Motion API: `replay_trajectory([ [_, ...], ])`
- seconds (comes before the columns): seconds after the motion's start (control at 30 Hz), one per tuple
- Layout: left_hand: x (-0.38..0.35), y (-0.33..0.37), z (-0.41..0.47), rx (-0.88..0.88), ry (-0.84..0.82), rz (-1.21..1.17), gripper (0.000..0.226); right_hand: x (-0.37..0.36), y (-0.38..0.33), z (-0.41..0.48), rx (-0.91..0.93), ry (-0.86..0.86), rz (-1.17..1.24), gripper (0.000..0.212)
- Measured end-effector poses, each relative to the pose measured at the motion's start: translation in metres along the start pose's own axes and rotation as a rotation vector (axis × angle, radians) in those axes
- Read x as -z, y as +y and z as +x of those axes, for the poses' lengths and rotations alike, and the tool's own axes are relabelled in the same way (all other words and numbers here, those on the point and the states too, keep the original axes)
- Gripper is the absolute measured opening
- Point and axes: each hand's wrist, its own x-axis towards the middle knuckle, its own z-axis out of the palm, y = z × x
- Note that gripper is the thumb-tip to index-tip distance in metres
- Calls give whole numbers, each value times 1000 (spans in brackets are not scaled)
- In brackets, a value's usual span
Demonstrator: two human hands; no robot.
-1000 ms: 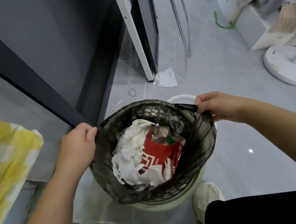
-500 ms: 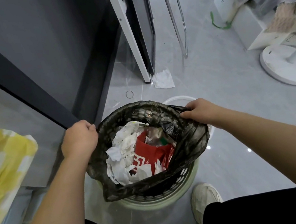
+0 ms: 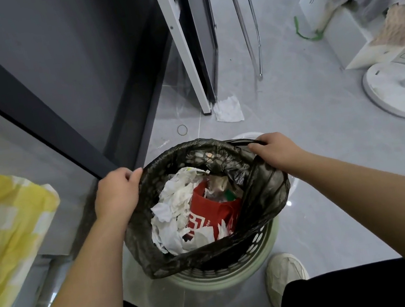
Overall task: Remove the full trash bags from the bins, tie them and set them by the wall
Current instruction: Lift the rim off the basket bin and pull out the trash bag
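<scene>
Just ahead of a shoe (image 3: 285, 273), the pale bin (image 3: 226, 274) stands on the floor with the black trash bag (image 3: 264, 201) seated in it, mouth up. The left hand (image 3: 117, 193) and right hand (image 3: 275, 152) clamp opposite sides of its rim, equally near. The bag's lower part is hidden. The dark wall (image 3: 74, 54) lies beyond, left.

Black trash bag (image 3: 269, 196), full of white paper and red packaging, mouth stretched between my left grip (image 3: 116, 191) and right grip (image 3: 276, 152); seated in pale-green bin (image 3: 229, 277).
</scene>
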Motion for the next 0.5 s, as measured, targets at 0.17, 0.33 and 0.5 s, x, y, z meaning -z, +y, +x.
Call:
replay_trajectory([
  [0.17,4,8,-1,-19,153,-186,32,-2,-3,4,-37,98,125,23],
  [0.33,5,13,-6,-100,260,-272,31,-3,-9,3,4,203,300,28],
  [0.5,13,14,-8,-45,353,-355,28,-9,-8,6,-71,283,415,34],
])
